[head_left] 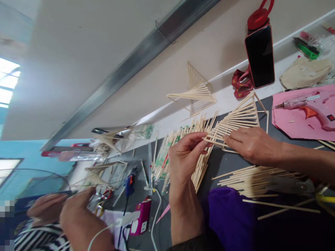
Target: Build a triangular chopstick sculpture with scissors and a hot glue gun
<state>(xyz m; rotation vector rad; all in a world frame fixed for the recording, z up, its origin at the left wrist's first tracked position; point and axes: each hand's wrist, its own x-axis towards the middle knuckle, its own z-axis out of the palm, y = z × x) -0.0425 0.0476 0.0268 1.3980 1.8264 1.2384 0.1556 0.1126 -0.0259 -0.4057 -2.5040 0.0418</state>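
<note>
Left hand fingers pinch one stick, long axis running rightward toward the right hand, which lies flat, apparently pressing the stick fan.

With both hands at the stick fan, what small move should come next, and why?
Probably lower the thin stick pinched by the left hand onto the stick fan. Its tip already meets the fan's narrow end, and the right hand presses the fan flat.
</note>
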